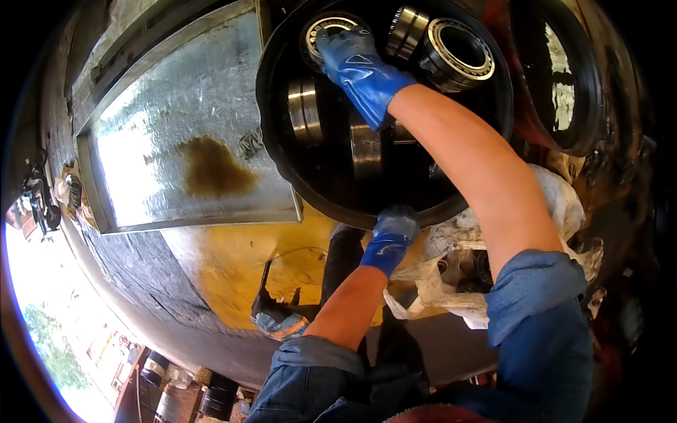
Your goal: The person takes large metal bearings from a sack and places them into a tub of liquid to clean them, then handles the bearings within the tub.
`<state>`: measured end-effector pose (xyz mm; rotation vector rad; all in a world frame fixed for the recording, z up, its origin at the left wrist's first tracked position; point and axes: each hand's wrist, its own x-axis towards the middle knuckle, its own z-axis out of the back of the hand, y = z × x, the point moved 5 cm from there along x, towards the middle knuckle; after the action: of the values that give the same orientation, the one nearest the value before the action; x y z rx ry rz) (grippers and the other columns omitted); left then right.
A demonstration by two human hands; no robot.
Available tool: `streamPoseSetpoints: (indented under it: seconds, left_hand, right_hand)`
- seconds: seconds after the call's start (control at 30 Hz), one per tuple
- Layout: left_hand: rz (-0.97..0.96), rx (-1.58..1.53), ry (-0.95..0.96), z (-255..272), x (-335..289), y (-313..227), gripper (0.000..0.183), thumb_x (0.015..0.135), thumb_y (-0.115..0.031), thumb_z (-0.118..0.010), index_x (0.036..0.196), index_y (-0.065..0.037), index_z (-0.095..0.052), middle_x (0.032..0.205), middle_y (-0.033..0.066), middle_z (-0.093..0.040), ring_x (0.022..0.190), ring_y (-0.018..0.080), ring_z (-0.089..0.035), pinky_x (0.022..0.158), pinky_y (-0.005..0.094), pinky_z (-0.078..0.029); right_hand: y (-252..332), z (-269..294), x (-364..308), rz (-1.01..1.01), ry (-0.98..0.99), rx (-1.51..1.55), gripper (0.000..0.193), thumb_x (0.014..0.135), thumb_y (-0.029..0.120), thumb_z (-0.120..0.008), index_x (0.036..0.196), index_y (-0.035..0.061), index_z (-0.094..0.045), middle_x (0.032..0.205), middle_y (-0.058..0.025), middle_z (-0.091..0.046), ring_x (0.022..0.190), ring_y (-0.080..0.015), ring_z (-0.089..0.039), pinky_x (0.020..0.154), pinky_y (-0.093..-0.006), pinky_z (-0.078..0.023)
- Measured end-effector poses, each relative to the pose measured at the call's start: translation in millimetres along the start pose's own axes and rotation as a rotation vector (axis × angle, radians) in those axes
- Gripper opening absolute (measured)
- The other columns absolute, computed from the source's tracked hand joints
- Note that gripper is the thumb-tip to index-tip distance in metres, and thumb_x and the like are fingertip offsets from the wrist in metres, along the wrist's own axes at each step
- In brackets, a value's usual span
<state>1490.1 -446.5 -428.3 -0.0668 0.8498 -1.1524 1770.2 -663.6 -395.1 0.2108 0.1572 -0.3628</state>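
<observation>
A wide black tub (pixel 310 189) holds several steel roller bearings in dark liquid. My right hand (pixel 356 63), in a blue rubber glove, reaches over the tub to its far left side. Its fingers grip a roller bearing (pixel 307 46), with the tips in or over the bore. In a matching glove, my left hand (pixel 396 231) holds the tub's near rim, its fingertips dark and partly hidden. Right of my right hand, one bearing (pixel 407 32) stands on edge beside a tilted bearing (pixel 462 53). Nearer lie another bearing (pixel 305 113) and a partly sunken one (pixel 367 149).
Left of the tub sits a shallow metal tray (pixel 148 134) with a brown oily patch. A red-edged drum (pixel 518 77) stands at the right. Crumpled, stained white sheeting (pixel 560 201) lies below it. A dark tool with a rag (pixel 278 310) rests on the yellow surface (pixel 233 264).
</observation>
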Motion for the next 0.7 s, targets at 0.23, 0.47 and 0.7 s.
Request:
streamPoseSetpoints:
  seconds: [0.23,0.47,0.7]
  left_hand:
    - [-0.036,0.16,-0.066,4.3,-4.2,-1.5,0.014,0.087,-0.015,-0.057,0.086,-0.011,-0.071,0.082,0.0091,-0.072,0.075,0.0274,-0.072,0.062,0.0417,-0.059]
    - [-0.188,-0.064,-0.072,-11.6,-0.5,0.7,0.021,0.094,-0.025,-0.057,0.098,-0.01,-0.073,0.09,0.0186,-0.072,0.082,0.0383,-0.069,0.075,0.0464,-0.056]
    - [-0.166,0.475,-0.112,6.0,20.2,70.3,0.033,0.093,-0.035,-0.059,0.098,-0.008,-0.076,0.09,0.0163,-0.074,0.085,0.0343,-0.072,0.078,0.0444,-0.056]
  right_hand:
    - [-25.5,50.0,-88.3,-0.127,-0.214,0.202,0.031,0.095,0.022,-0.066,0.123,0.0111,-0.058,0.081,-0.0021,-0.066,0.083,-0.0167,-0.068,0.079,-0.0313,-0.058]
    - [-98.0,25.3,-428.3,-0.329,-0.712,0.528,0.041,0.08,0.017,-0.077,0.12,0.0127,-0.069,0.095,-0.0084,-0.074,0.085,-0.0319,-0.07,0.078,-0.0425,-0.056]
    - [-68.4,-174.6,-775.6,-1.341,-0.332,0.777,0.047,0.087,0.034,-0.074,0.122,0.0048,-0.065,0.095,-0.0145,-0.075,0.087,-0.0322,-0.072,0.078,-0.0416,-0.057]
